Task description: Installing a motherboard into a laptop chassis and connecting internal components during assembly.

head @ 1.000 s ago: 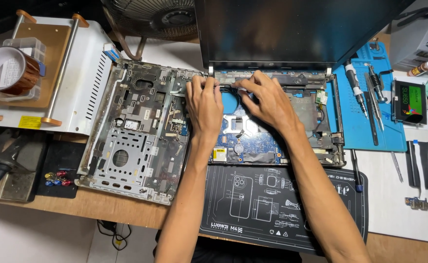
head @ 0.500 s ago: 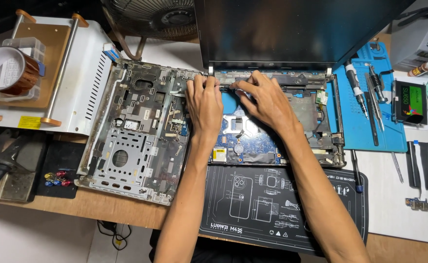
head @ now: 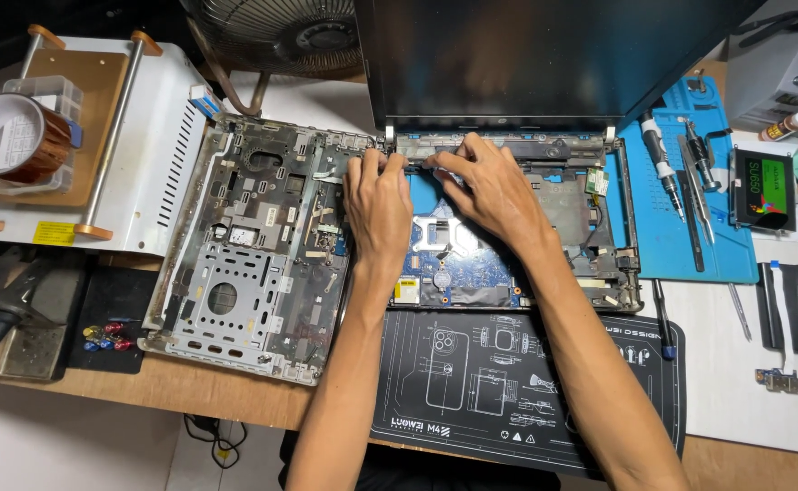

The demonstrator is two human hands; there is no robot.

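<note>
An opened laptop base (head: 590, 227) lies in front of me with its blue motherboard (head: 458, 268) exposed and its dark screen (head: 544, 55) raised behind. My left hand (head: 376, 205) and my right hand (head: 490, 186) rest over the board, fingertips meeting at the rear edge near the left hinge (head: 399, 145). The fingers pinch at something small there; what it is stays hidden. Left of the base lies the removed grey palmrest frame (head: 254, 245), inner side up.
A blue mat (head: 690, 245) at right carries screwdrivers (head: 663, 168) and tweezers. A small green-screened device (head: 763, 191) sits beyond it. A black work mat (head: 508, 382) lies near me. A white machine (head: 144, 173) with a tape roll (head: 8, 141) stands left; a fan (head: 281, 32) behind.
Both hands stay at the rear edge of the base; the fingers shift only slightly. Nothing else has moved.
</note>
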